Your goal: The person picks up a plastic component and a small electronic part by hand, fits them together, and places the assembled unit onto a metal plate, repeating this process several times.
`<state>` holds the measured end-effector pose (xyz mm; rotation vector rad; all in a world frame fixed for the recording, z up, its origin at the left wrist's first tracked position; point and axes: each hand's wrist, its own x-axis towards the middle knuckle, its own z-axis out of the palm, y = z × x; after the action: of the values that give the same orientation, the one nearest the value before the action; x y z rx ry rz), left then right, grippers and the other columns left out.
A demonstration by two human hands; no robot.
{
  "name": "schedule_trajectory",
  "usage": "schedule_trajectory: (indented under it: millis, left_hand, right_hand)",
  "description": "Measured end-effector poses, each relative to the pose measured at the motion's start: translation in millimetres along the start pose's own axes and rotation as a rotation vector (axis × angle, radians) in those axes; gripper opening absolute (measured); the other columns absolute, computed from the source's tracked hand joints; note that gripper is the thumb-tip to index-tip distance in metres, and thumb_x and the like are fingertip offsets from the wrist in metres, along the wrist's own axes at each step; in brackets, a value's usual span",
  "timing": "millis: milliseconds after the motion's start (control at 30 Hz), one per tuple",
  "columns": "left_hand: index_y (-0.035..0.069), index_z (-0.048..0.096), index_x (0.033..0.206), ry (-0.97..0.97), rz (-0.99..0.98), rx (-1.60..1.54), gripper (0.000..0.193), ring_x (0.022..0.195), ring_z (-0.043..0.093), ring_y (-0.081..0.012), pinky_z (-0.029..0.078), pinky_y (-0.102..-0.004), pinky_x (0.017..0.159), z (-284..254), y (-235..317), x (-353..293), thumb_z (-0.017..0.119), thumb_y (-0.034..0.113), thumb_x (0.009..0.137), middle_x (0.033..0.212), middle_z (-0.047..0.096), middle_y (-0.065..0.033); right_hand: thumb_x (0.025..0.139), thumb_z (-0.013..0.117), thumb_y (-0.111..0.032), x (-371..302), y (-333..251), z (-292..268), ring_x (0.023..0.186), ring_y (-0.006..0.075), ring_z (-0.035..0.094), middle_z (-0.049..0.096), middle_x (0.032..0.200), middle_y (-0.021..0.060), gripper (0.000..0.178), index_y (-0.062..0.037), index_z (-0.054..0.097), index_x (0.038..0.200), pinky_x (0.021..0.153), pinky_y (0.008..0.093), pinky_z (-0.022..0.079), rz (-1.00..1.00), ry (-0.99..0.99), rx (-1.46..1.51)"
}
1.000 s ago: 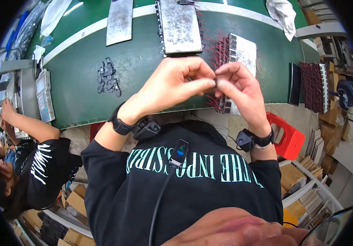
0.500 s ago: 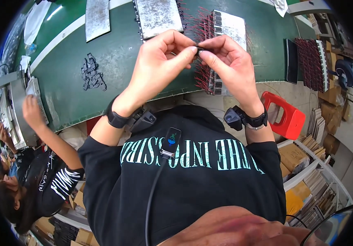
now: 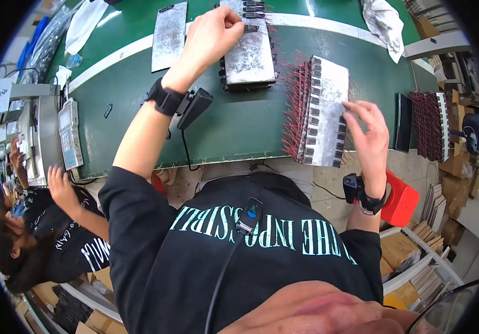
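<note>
My left hand [image 3: 212, 34] reaches over the middle metal plate [image 3: 249, 61], thumb and fingers pinched at a small black plastic part [image 3: 250, 28]. Similar black parts with red wires line that plate's far right edge. My right hand [image 3: 369, 133] is at the right edge of another metal plate [image 3: 328, 100], holding nothing that I can see; its thumb and forefinger are slightly apart. Black parts line both long edges of this plate, and red wires [image 3: 295, 111] fan out on its left side.
A third metal plate [image 3: 168, 42] lies at the left, with one loose black part [image 3: 108, 110] nearer me. Right of my right hand are a dark tray [image 3: 402, 122] and a red-wired stack [image 3: 427, 125]. A red stool [image 3: 401, 197] stands below. A co-worker's hand [image 3: 61, 189] is at the left.
My hands were together over the table around a small black part. Now they are apart: the left has moved to the middle plate, the right to the right-hand plate. The view has shifted.
</note>
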<state>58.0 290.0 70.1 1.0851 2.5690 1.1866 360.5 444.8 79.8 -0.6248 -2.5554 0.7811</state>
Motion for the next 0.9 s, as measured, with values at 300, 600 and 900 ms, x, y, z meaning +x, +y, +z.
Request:
schedule_trajectory:
  millis: [300, 600, 900]
  left_hand:
    - [-0.002, 0.064, 0.088, 0.11, 0.137, 0.097, 0.02, 0.078, 0.068, -0.0355, 0.052, -0.0409, 0.069, 3, 10, 3, 0.066, 0.018, 0.086, 0.081, 0.068, -0.0207]
    - [0.0, 0.069, 0.092, 0.051, -0.043, 0.16, 0.018, 0.076, 0.068, -0.0342, 0.052, -0.0401, 0.067, -96, -5, -75, 0.067, 0.017, 0.087, 0.082, 0.069, -0.0185]
    - [0.007, 0.07, 0.101, 0.16, 0.0, 0.755, 0.022, 0.094, 0.064, -0.0264, 0.054, -0.0371, 0.081, -75, -82, -170, 0.069, 0.024, 0.087, 0.095, 0.068, -0.0083]
  right_hand:
    - [0.088, 0.066, -0.002, -10, -2, -6, 0.088, 0.0224, 0.064, 0.065, 0.101, 0.0099, 0.016, -0.0021, 0.072, 0.103, 0.077, 0.0302, 0.05, 0.052, -0.061, 0.05]
    - [0.089, 0.066, -0.001, -4, 12, -14, 0.087, 0.0177, 0.061, 0.062, 0.095, 0.0097, 0.014, 0.0029, 0.06, 0.101, 0.079, 0.0292, 0.049, -0.008, -0.242, 0.024]
    - [0.095, 0.063, -0.002, -10, 21, -18, 0.087, 0.0113, 0.06, 0.063, 0.097, 0.003, 0.009, -0.0001, 0.06, 0.104, 0.082, 0.0253, 0.048, 0.135, 0.079, 0.236]
